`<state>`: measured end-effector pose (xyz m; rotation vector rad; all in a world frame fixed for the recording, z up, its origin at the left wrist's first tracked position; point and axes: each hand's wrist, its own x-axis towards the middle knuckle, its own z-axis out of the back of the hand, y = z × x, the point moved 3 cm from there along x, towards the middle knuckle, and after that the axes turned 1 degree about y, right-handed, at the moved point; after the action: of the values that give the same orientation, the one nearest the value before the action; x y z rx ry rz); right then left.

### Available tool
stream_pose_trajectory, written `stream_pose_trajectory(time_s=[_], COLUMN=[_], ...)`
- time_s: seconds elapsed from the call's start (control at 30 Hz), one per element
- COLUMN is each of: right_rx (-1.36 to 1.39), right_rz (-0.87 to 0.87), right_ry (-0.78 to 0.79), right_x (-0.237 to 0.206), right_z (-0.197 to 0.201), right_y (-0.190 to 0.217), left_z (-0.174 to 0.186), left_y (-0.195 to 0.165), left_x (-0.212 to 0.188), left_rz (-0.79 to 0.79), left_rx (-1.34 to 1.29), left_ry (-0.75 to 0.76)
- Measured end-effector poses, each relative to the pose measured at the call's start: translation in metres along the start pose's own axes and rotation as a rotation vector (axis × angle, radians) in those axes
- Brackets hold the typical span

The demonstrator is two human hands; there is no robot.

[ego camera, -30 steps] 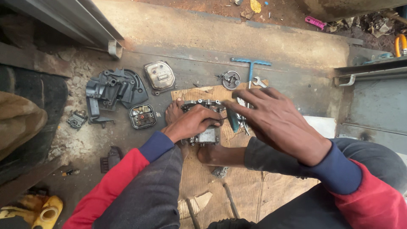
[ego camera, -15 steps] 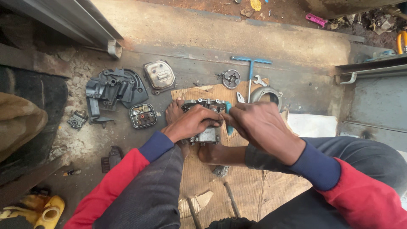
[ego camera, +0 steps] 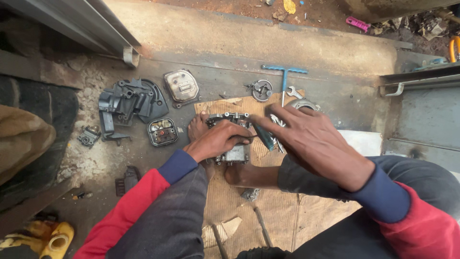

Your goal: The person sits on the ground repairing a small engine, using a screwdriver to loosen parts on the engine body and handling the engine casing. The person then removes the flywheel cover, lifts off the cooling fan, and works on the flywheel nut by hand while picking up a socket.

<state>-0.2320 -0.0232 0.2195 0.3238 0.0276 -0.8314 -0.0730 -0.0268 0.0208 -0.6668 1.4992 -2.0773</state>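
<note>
Right hand: a second ago it lay spread over the tools right of the engine block. Half a second ago it had closed in against the block's right edge, uncovering the metal ring beyond. Now it has drawn slightly back to the right of the block, fingers extended, with a teal-handled screwdriver showing beneath them, angled towards the block. The ring is again partly covered.

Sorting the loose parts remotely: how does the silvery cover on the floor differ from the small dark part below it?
The silvery cover is pale metal with a closed, domed face; the small dark part is blackish and open, showing its inner cavities. The silvery cover looks somewhat larger. It also lies farther from the left hand. Both are rounded rectangles lying flat on the concrete.
</note>
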Motion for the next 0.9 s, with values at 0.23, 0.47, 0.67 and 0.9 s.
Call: stream_pose_trajectory(time_s=[0.23, 0.47, 0.67, 0.9], right_rx=[-0.102, -0.135, -0.101, -0.152], right_rz=[-0.211, -0.068, -0.099, -0.251], right_ry=[0.322, 0.11, 0.109, 0.295], right_x=[-0.008, -0.001, 0.0, 0.016], right_z=[-0.03, -0.02, -0.015, -0.01], right_y=[-0.015, -0.007, -0.006, 0.004], left_z=[-0.002, 0.0, 0.001, -0.001], left_y=[0.004, 0.002, 0.001, 0.003], left_x=[0.0, -0.001, 0.0, -0.001], left_rz=[0.015, 0.056, 0.008, 0.017], left_rx=[-0.033, 0.004, -0.007, -0.029], left_ry=[-0.004, 0.025, 0.009, 0.023])
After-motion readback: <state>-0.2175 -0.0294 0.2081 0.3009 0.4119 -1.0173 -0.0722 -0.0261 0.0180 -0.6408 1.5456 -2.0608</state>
